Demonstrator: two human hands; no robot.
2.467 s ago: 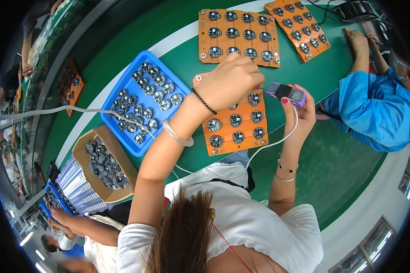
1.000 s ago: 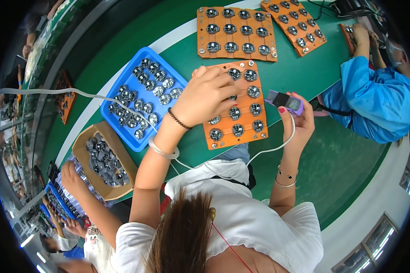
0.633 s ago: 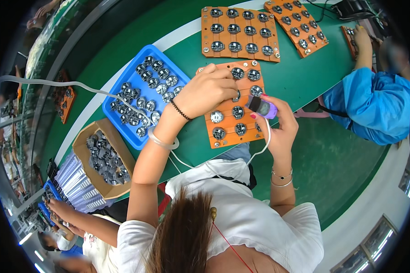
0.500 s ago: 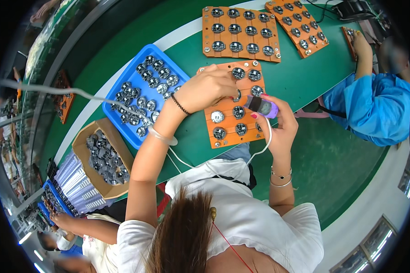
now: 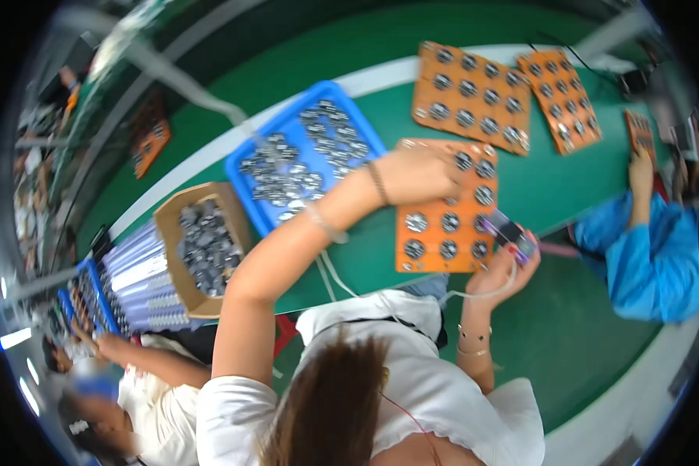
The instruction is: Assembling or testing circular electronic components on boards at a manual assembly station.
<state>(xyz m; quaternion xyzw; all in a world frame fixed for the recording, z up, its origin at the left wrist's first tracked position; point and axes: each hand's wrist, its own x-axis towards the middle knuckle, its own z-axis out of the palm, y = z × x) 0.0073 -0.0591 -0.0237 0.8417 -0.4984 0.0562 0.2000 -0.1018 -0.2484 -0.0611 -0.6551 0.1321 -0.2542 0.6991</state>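
Note:
An orange board (image 5: 435,266) carries rows of round black-and-silver parts (image 5: 450,223), one of them paler. Above its upper left part is my left hand (image 5: 421,177), fingers curled down and closed near a round part; their tips are hidden and blurred. My right hand (image 5: 503,278), beyond the board's lower right edge, grips a small purple handheld device (image 5: 512,233) with a black middle. A white cable (image 5: 478,295) runs from around that hand toward my lap. Left of the board, a blue tray (image 5: 245,190) holds many loose round parts, partly behind my left forearm.
A cardboard box (image 5: 165,225) of grey parts stands at the left, beside stacked clear purple-tinted trays (image 5: 136,268). Two filled orange boards (image 5: 474,89) (image 5: 567,101) lie at the far right. A person in blue (image 5: 645,256) sits right, another in white (image 5: 167,400) lower left.
The view has shifted, so the bench appears lower and further right. My right hand has drawn the purple device off the board to its right edge. My left hand stays over the board.

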